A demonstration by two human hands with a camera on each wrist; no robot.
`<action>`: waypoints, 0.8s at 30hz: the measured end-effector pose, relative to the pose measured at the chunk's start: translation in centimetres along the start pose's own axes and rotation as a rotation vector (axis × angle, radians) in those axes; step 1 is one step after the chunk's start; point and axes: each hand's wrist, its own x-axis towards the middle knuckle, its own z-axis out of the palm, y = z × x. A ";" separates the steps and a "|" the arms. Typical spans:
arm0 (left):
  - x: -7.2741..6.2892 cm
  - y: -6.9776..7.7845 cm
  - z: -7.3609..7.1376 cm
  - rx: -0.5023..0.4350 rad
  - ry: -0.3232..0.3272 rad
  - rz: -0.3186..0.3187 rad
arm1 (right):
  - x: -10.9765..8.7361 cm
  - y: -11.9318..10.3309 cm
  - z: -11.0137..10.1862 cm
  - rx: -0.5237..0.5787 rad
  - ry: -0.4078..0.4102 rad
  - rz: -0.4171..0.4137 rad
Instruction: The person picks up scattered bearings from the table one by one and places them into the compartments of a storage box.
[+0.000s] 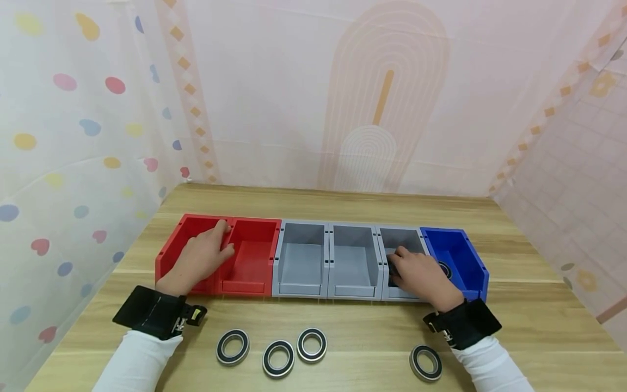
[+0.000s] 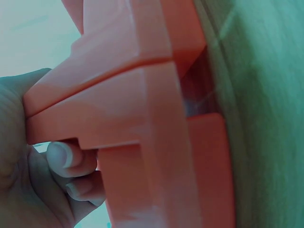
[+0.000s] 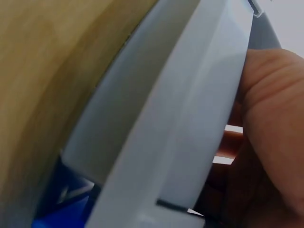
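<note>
Wood-grain table (image 1: 362, 337), patterned curtain (image 1: 274, 81), 4 black, silver-edged rings (image 1: 220, 348) — left hand (image 1: 200, 257) clamped on red bins (image 1: 252, 261); right hand (image 1: 420, 276) — can't tell its fingers' hold

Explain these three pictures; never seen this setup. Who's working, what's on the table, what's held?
There is no machine: a person works bare-handed. The wide picture comes from a camera worn on the head; the two close-ups come from one on each wrist.

On the wooden table stands a row of bins: two red bins, three grey bins and one blue bin. Four dark rings lie in front of them; another ring shows partly inside the blue bin.

The left grip, meaning the left hand, holds the adjoining walls of the red bins. The right grip, the right hand, reaches into the rightmost grey bin; something dark shows by its fingers, but I can't tell whether it is pinched.
</note>
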 end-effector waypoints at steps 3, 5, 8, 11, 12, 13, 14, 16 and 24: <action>0.1 0.0 0.0 0.009 0.003 0.005 | 0.0 -0.1 0.0 -0.007 0.007 0.004; 0.2 0.0 0.1 0.011 0.006 0.007 | 0.0 -0.1 0.0 -0.011 0.015 0.001; 0.2 0.0 0.1 0.012 0.010 0.004 | 0.0 -0.2 -0.1 -0.019 0.021 -0.002; 0.1 0.0 0.1 0.006 0.011 0.000 | 0.0 -0.2 -0.1 -0.023 0.016 0.002; 0.0 0.0 0.1 0.006 0.012 0.001 | 0.0 -0.2 -0.1 -0.022 0.014 0.005; 0.0 0.0 0.2 0.005 0.013 0.002 | 0.0 -0.2 0.0 -0.021 0.010 0.008; 0.1 -0.1 0.2 0.005 0.014 0.002 | 0.0 -0.2 0.0 -0.020 0.007 0.011; 0.1 -0.1 0.2 0.009 0.015 0.003 | 0.0 -0.2 0.0 -0.018 0.006 0.014; 0.2 0.0 0.3 0.012 0.013 0.004 | 0.0 -0.2 0.2 -0.015 0.014 0.030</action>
